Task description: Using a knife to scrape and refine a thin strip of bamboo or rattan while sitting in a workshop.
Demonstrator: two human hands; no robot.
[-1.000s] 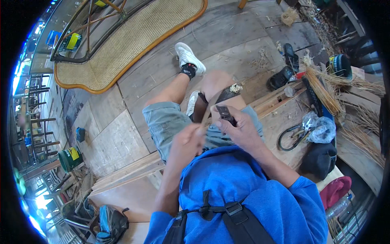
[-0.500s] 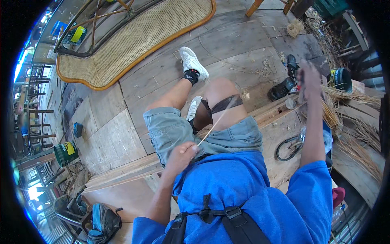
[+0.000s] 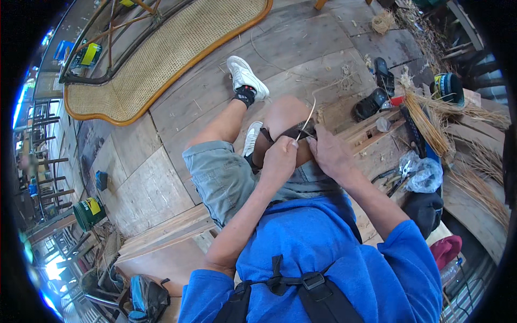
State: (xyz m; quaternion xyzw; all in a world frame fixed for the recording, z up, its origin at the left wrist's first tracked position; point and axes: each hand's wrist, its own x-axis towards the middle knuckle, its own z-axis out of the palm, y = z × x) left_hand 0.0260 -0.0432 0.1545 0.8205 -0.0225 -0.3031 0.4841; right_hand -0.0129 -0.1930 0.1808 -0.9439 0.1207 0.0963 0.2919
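Observation:
My left hand (image 3: 281, 157) is closed, thumb pressed on a thin, pale rattan strip (image 3: 311, 107). From that pinch the strip rises and curves past my bent knee. Close beside it, my right hand (image 3: 329, 154) rests at the knee with its fingers curled; what they hold, if anything, is hidden. A dark band (image 3: 294, 131) wraps the knee just beyond both hands, and the strip passes over it.
A bundle of cane strands (image 3: 425, 125) lies to the right, near black sandals (image 3: 370, 105) and a clear plastic bag (image 3: 423, 173). A woven cane panel with a wooden rim (image 3: 161, 64) stands far left. Wooden planks (image 3: 167, 226) run beneath me.
My right hand has come from the far right, by the sandals, to my knee. My left hand has moved up and right with the strip, so the two hands are now side by side.

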